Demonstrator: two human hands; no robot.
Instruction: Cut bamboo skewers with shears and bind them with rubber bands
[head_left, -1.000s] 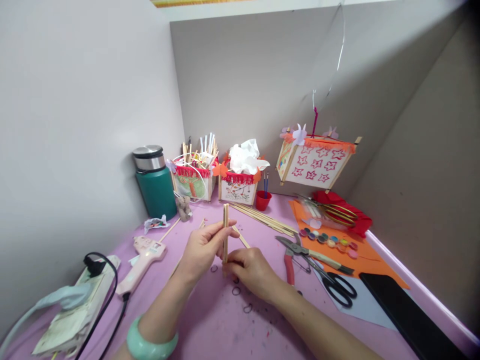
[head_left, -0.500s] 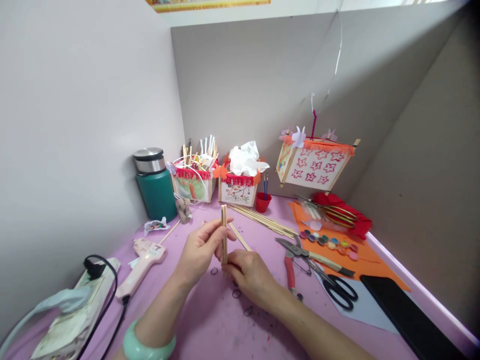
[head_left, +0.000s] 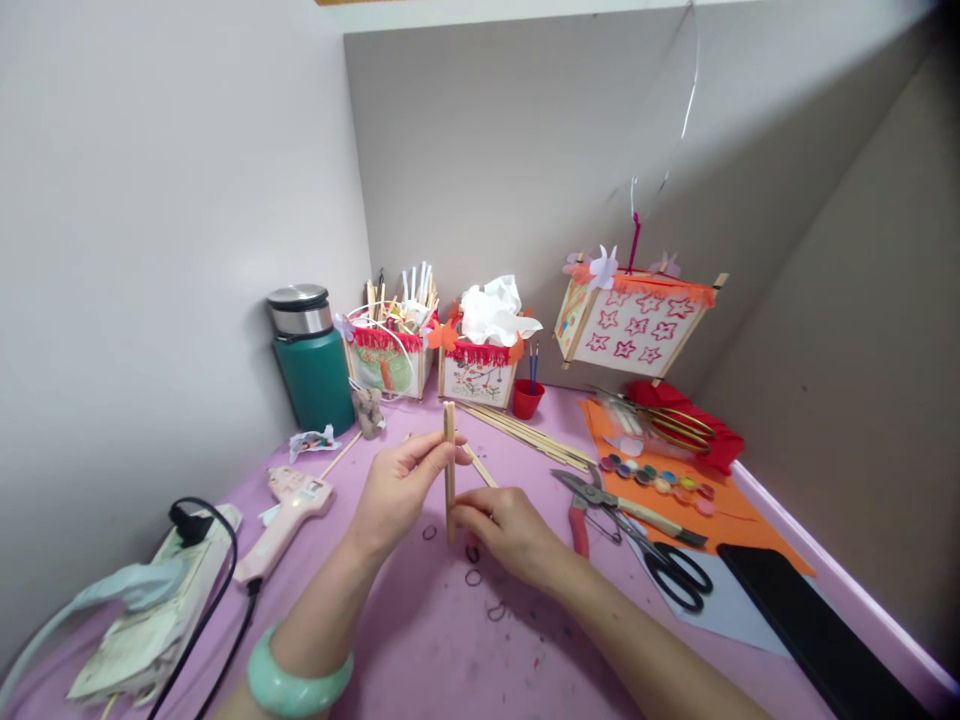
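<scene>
A short bundle of wooden sticks [head_left: 450, 480] stands upright in front of me, just above the purple tabletop [head_left: 420, 640]. My left hand [head_left: 397, 492] pinches it near the upper half, thumb on the near side. Lower down, the closed fingers of my right hand [head_left: 514, 535] grip the same bundle from the right; some fingertips are hidden. Several small dark rings lie below the hands, one of them a black ring [head_left: 473, 577]. Behind the bundle, a loose wooden stick [head_left: 478, 465] rests on the table.
Left are a pink glue gun [head_left: 289, 525], a power strip [head_left: 161, 615] and a green flask [head_left: 311, 375]. Long sticks [head_left: 532, 438] lie behind. Right are pruning shears [head_left: 577, 525], scissors [head_left: 675, 575], paint pots [head_left: 664, 482] and a black phone [head_left: 814, 630]. A paper lantern [head_left: 634, 325] hangs above.
My right hand's fingers have shifted slightly upward along the bundle, so its lower end shows now. The left hand still holds the sticks upright. The camera view has tilted down slightly.
</scene>
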